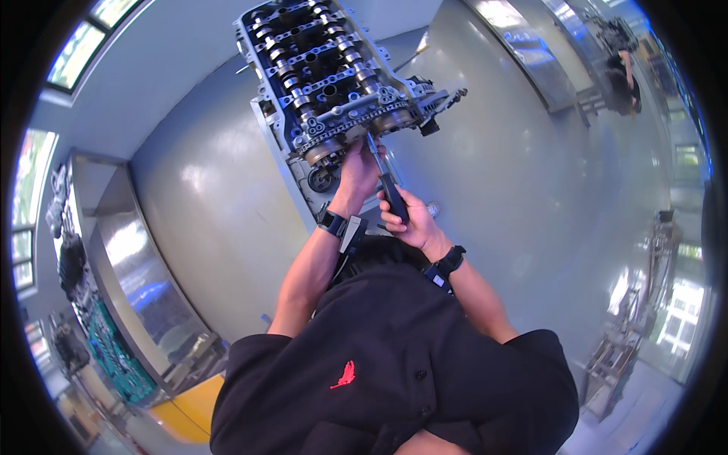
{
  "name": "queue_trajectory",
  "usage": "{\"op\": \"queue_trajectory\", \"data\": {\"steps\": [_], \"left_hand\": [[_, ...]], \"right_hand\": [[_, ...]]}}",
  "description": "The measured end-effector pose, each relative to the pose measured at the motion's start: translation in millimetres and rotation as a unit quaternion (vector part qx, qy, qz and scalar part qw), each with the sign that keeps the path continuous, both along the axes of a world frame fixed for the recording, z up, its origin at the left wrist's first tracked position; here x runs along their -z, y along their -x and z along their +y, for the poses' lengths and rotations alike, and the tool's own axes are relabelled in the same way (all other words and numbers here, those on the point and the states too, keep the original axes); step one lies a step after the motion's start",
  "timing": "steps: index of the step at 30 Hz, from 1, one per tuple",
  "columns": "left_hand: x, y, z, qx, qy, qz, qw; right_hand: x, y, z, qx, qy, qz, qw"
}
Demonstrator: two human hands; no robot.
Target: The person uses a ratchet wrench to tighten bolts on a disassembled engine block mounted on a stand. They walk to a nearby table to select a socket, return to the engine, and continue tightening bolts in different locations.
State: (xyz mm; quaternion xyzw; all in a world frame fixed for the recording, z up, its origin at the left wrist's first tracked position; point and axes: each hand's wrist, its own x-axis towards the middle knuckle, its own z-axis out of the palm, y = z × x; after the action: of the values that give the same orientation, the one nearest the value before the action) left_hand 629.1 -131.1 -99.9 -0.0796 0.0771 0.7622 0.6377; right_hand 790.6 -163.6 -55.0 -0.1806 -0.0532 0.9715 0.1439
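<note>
The right hand (413, 221) clasps the black-handled hand tool (393, 199), shaft (381, 161) pointing forward and slightly left toward the chain end (346, 125) of the twin-camshaft engine (312, 59) ahead; the left hand (359, 174) is nearer that end, fingers partly hidden, so I cannot tell its grip

Hand tool (389, 188), in right hand (413, 220): black grip (394, 203), silver shaft (377, 156). Engine (339, 111), beyond left hand (360, 173): silver-grey and black. Wristbands (451, 261), behind both hands: black. Shirt (409, 334), below hands: plain black, red emblem (344, 374).
</note>
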Motion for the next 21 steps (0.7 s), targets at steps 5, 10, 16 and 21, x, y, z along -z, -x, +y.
{"op": "queue_trajectory", "data": {"steps": [5, 10, 16, 21], "left_hand": [[-17.8, -0.9, 0.4, 0.026, 0.057, -0.003, 0.998], [-13.7, 0.3, -0.5, 0.029, 0.013, -0.008, 0.999], [-17.0, -1.2, -0.8, 0.03, -0.004, 0.014, 0.999], [-23.3, -4.3, 0.6, 0.035, 0.023, 0.02, 0.999]], "right_hand": [[-9.3, 4.9, -3.6, 0.067, -0.104, -0.198, 0.972], [-9.4, -1.1, 0.2, 0.039, -0.015, -0.018, 0.999], [-12.4, 4.7, -3.6, 0.07, -0.11, -0.083, 0.988], [-2.1, 1.2, 4.3, 0.058, -0.045, -0.012, 0.997]]}}
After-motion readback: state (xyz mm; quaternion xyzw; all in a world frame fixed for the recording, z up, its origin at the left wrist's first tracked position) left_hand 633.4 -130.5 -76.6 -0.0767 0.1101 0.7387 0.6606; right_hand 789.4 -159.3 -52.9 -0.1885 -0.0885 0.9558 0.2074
